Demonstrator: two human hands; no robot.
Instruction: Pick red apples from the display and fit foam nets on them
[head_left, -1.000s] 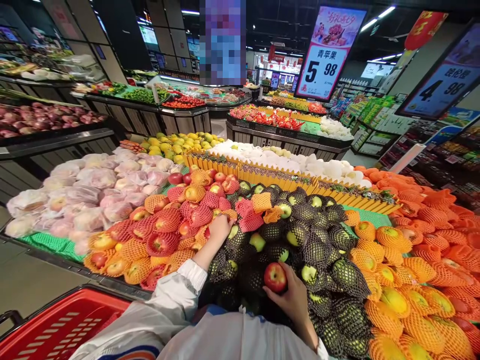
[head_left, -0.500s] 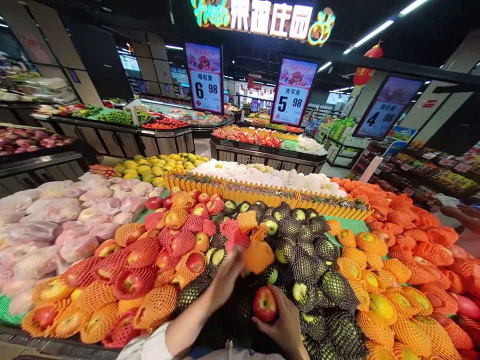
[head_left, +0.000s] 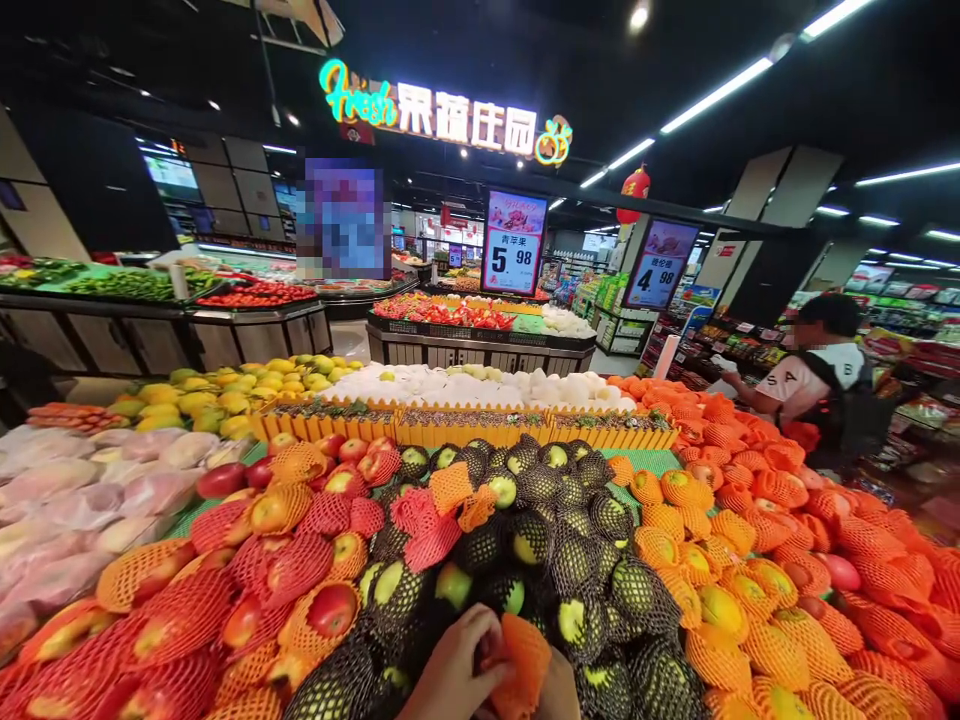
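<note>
At the bottom middle, my left hand (head_left: 461, 665) has its fingers closed on an orange foam fruit net (head_left: 521, 665). My right hand (head_left: 561, 688) is just to the right, mostly hidden behind the net. The red apple it held half a second ago is now covered from sight. Both hands are over green apples in black foam nets (head_left: 574, 560). Ahead of them, a pink foam net (head_left: 427, 525) and loose orange foam nets (head_left: 450, 485) lie on the pile. To the left are red apples (head_left: 334, 610) in pink and orange nets.
Bagged pale pink fruit (head_left: 150, 495) lies at the left, and orange-netted fruit (head_left: 787, 640) at the right. A yellow fence planter (head_left: 472, 427) crosses behind the apples. Farther back are produce stands and a price screen (head_left: 514, 243). A person (head_left: 817, 375) stands in the right aisle.
My hands have come together low in the view, the left bringing the orange net to the right. The apple is no longer visible. The camera view has shifted, and a person now shows on the right.
</note>
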